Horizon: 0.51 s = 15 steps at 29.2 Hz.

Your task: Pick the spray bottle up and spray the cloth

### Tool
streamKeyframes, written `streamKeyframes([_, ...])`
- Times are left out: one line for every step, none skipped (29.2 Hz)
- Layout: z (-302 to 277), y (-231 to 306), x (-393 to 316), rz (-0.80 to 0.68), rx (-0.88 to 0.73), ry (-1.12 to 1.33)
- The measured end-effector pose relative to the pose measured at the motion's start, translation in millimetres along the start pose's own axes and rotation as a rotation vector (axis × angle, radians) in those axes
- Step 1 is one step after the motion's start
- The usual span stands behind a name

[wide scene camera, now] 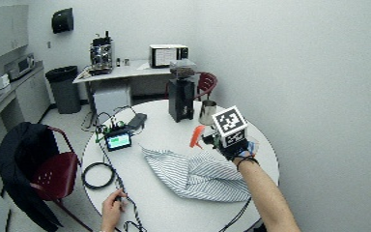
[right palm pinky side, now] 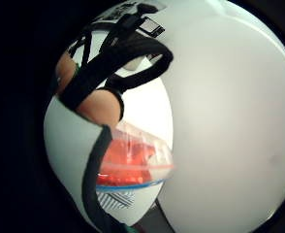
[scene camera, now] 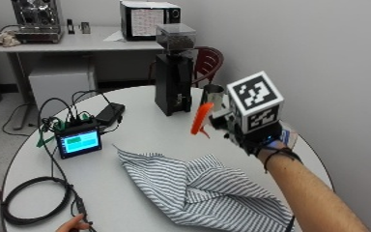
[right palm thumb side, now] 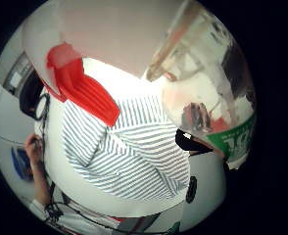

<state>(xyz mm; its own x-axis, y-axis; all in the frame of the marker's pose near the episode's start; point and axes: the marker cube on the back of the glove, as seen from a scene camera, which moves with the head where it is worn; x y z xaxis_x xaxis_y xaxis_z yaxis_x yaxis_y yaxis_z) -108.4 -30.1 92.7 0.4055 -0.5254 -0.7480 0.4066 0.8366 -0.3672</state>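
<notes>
Holding a spray bottle (scene camera: 206,120) above the round white table (scene camera: 140,208), gloved right hand (scene camera: 256,137) raised at about 3 o'clock of the tabletop, fingers curled round the bottle's body as far as the palm views tell. Pointing out from the hand toward the table's middle, orange-red trigger (scene camera: 200,119) in plain sight in the outside view; same trigger (right palm thumb side: 83,90) large in the thumb-side palm view, beside the clear bottle body with its green label (right palm thumb side: 217,107). Strapped fingertip (right palm pinky side: 101,107) against the white bottle shell in the little-finger-side palm view, red plastic (right palm pinky side: 128,162) just beyond it.

Lying rumpled and spread on the table below and toward 5 o'clock, a blue-and-white striped cloth (scene camera: 198,186), apart from the bottle, not touched by the hand. Filling the middle of the thumb-side palm view too, under the trigger.

Standing at 12 o'clock near the far edge, a black coffee grinder (scene camera: 175,72), with a steel pitcher (scene camera: 214,96) just beside it toward 1 o'clock. Sitting at 9 o'clock, a small device with a lit screen (scene camera: 78,142), a black phone-like block (scene camera: 109,113) near it, and black cables (scene camera: 34,198) looping toward 7 o'clock. Resting at the near edge around 6 o'clock, a bare hand (scene camera: 75,224) touching the cable.
</notes>
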Motion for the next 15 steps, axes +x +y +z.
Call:
streamKeyframes([-10.7,-5.3,7.1,0.015,0.016,0.004])
streamKeyframes([-22.1,-10.8,13.3,0.030,0.035,0.004])
streamKeyframes([-32.8,-15.6,17.7,0.041,0.054,-0.001])
streamKeyframes([-41.3,-18.9,19.9,0.046,0.069,-0.004])
streamKeyframes([-46.0,-20.2,19.5,0.046,0.077,-0.002])
streamKeyframes([-45.9,-19.0,16.6,0.039,0.075,0.009])
streamKeyframes([-40.5,-15.5,11.3,0.025,0.063,0.027])
streamKeyframes([-30.6,-10.3,4.0,0.006,0.044,0.048])
streamKeyframes([-17.7,-4.2,-4.4,-0.014,0.020,0.065])
streamKeyframes([-4.1,2.0,-12.7,-0.033,-0.003,0.069])
streamKeyframes([7.8,7.6,-19.5,-0.045,-0.024,0.061])
streamKeyframes([16.7,12.1,-23.8,-0.051,-0.040,0.043])
streamKeyframes([22.1,15.2,-25.7,-0.050,-0.050,0.024])
streamKeyframes([24.5,16.8,-25.6,-0.046,-0.056,0.005])
streamKeyframes([24.3,17.2,-24.2,-0.039,-0.057,-0.015])
